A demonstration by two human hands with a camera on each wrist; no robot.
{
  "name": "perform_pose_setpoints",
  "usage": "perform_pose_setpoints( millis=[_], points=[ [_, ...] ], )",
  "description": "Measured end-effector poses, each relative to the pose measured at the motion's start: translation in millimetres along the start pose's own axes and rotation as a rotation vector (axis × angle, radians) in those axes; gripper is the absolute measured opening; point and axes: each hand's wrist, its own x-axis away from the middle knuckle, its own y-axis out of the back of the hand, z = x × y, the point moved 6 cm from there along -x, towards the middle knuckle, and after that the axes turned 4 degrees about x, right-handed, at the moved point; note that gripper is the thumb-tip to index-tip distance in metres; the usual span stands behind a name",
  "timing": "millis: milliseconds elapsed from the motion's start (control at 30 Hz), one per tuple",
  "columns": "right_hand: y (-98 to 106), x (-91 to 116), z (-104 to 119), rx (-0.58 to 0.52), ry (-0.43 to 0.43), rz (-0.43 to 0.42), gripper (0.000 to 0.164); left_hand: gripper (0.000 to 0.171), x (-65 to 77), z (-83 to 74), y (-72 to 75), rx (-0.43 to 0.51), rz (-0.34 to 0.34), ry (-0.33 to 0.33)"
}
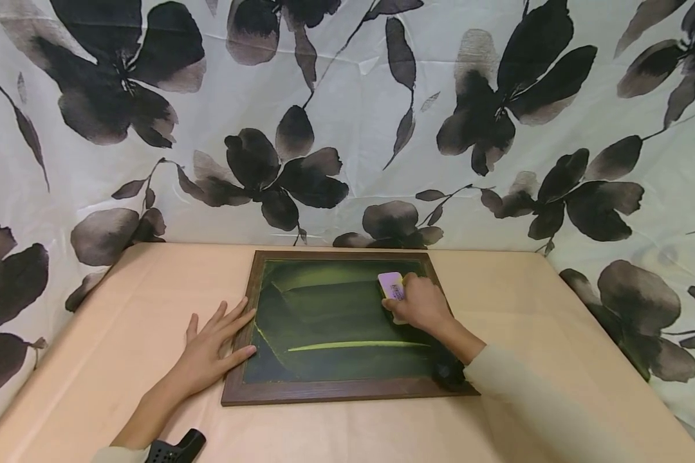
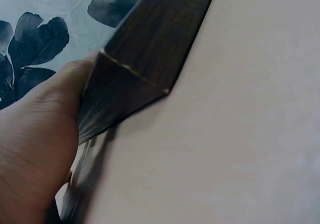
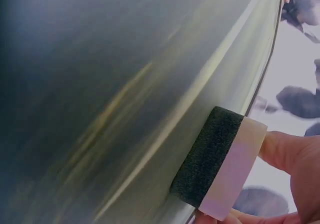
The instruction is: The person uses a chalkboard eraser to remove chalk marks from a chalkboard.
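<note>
A green chalkboard (image 1: 324, 315) in a brown wooden frame (image 1: 347, 390) lies on the table. My right hand (image 1: 424, 303) grips a chalkboard eraser (image 1: 391, 285) over the board's upper right part. The right wrist view shows the eraser's dark felt (image 3: 207, 154) against the board and its pale pink back pinched between thumb and fingers. With fingers spread and straight, my left hand (image 1: 211, 350) rests on the frame's left side; in the left wrist view it touches the frame's edge near a corner (image 2: 135, 74). A yellow-green chalk line (image 1: 359, 345) crosses the lower board, with smeared chalk above it.
The table (image 1: 504, 289) has a plain peach cover. Behind and beside it hangs a white cloth (image 1: 376, 122) with dark flowers. A black device (image 1: 176, 447) sits on my left wrist, and another dark one (image 1: 448, 374) is under my right wrist.
</note>
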Motion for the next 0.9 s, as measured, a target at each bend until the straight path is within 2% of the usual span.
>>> perform_pose_setpoints(
  millis=[433, 567, 700, 900],
  points=[
    [-31, -23, 123, 0.033, 0.053, 0.091, 0.050, 0.066, 2.6, 6.1, 4.8, 0.008, -0.010, -0.003],
    [-39, -28, 153, 0.019, 0.106, 0.102, 0.050, 0.066, 1.9, 6.6, 2.2, 0.016, -0.009, 0.001],
    [-44, -27, 170, 0.033, 0.155, 0.116, 0.052, 0.066, 0.1, 5.3, -2.4, 0.016, 0.004, 0.006],
    [-47, -21, 176, 0.051, 0.174, 0.114, 0.060, 0.065, -1.5, 3.4, -0.9, 0.006, -0.011, -0.006]
  ],
)
